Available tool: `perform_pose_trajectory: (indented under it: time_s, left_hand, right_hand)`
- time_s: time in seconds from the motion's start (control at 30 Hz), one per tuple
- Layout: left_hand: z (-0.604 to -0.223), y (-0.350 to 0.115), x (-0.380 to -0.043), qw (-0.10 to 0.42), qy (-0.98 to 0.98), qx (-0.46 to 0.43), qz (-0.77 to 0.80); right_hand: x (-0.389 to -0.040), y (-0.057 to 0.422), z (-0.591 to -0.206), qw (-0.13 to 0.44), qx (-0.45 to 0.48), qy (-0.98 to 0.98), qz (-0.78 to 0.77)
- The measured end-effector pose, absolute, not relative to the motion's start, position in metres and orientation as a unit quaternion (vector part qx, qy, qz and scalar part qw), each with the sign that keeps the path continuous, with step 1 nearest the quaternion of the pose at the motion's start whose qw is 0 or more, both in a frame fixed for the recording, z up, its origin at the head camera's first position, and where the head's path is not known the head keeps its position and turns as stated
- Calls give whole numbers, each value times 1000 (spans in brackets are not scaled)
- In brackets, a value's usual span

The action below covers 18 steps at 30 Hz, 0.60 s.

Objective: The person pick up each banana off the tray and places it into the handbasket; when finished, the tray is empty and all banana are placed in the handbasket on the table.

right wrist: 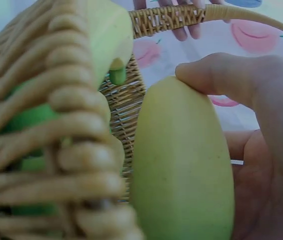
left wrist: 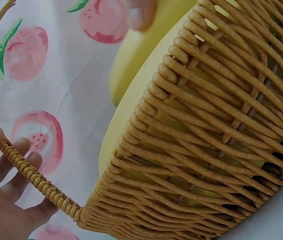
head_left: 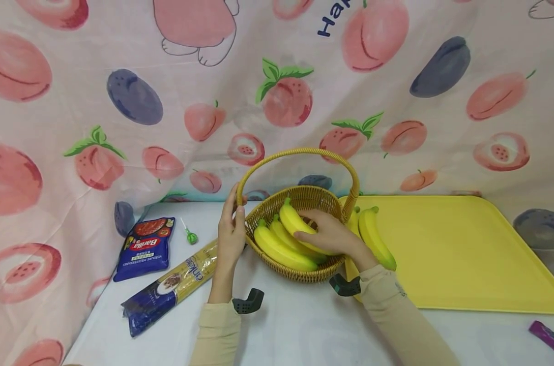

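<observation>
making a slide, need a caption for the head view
Left hand holds a wicker basket by its handle; right hand grips a banana, yellow tray at right.

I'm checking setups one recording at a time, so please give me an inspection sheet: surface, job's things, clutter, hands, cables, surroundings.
Surface: white table, with a yellow tray at right.
Job's things: wicker basket holding bananas; at least two other bananas beside it.
Clutter: blue pouch, long packet and green lollipop at left; purple packet at lower right.
Hands: left hand holds the basket's handle; right hand grips a banana.
Cables: nothing seen.
Surroundings: fruit-print cloth behind.
</observation>
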<state>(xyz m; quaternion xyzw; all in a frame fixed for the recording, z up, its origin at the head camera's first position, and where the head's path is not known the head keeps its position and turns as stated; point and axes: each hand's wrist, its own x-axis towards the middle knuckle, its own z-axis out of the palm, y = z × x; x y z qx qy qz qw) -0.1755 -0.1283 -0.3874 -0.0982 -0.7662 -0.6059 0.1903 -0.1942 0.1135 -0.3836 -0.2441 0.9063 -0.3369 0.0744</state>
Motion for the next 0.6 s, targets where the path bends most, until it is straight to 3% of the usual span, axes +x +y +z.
perform_pose_trajectory:
  time_s: [0.33,0.6]
  left_hand:
    - [-399,-131,-182,205,-770,-98,-596]
    - [-373,-125,-166,214,-774,-114,-586]
  right_hand:
    - [-200,97,-390,94,-238,911,-324]
    - [-199,92,-392,117,-246,910,-314]
